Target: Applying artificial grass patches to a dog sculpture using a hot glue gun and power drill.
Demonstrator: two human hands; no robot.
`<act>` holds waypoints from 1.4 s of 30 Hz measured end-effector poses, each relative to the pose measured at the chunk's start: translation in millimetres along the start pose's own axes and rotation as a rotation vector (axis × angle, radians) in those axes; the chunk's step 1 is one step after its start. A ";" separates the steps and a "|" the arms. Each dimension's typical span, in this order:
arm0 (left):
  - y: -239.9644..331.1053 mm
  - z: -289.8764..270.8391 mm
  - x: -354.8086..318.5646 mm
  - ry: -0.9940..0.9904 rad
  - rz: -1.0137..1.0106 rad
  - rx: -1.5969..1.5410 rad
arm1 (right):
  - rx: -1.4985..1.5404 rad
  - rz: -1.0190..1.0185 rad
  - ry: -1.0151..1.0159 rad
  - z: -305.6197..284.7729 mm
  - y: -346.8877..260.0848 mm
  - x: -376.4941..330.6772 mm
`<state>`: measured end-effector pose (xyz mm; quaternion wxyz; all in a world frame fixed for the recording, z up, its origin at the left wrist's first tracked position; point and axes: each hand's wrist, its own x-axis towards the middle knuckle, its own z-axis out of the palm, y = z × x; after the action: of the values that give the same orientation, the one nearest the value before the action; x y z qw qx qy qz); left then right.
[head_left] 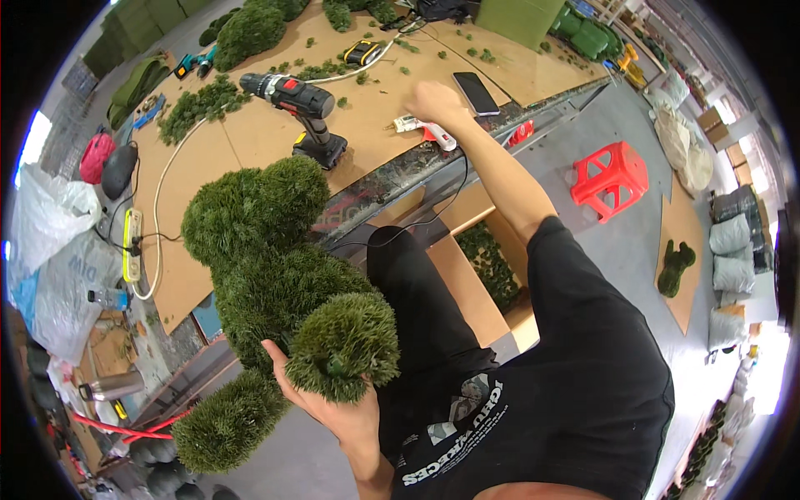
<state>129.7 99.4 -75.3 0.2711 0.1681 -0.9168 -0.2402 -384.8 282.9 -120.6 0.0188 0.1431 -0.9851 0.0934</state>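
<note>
A green artificial-grass animal figure point(275, 283) leans over my lap and the table's near edge, with a rounded head and stubby limbs. My left hand point(333, 412) grips it from below by one limb point(343, 346), the thumb showing against the grass. Over the table, my right hand point(435, 104) is closed, fingers curled down; whatever they hold, if anything, is hidden. Right beside that hand lies a white and red glue gun point(437, 136) with a dark cord. A black phone point(476, 93) rests to its right. Left of it stands a cordless drill point(304, 117) on its battery.
Loose green sprigs point(200, 108) lie across the cardboard-covered table point(187, 200). Below its edge, an open cardboard box point(467, 279) holds more greenery. A red stool point(611, 179) stands on the floor at the right. A yellow power strip point(132, 242) and white cable are at the left.
</note>
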 end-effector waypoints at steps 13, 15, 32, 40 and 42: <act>10.7 2.6 -1.7 -0.047 -0.054 -0.030 | 0.047 -0.293 -0.142 65.8 -66.9 105.1; 9.5 -4.3 -1.0 -0.060 -0.057 0.054 | 0.251 -0.308 -0.102 62.8 -90.8 83.1; 7.1 -3.9 13.1 0.060 0.027 0.028 | 1.812 -0.676 -0.862 -119.2 -76.9 -133.7; 5.5 -5.5 7.1 0.091 -0.013 -0.049 | 1.394 -1.017 -0.959 -138.1 -140.4 -147.9; 7.8 -6.5 6.9 0.046 -0.030 -0.150 | 1.356 -1.036 -0.941 -141.0 -162.1 -158.5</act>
<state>126.6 100.6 -63.5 0.3005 0.1665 -0.8871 -0.3082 -185.2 201.1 36.7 -0.4241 0.5620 -0.4441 0.5541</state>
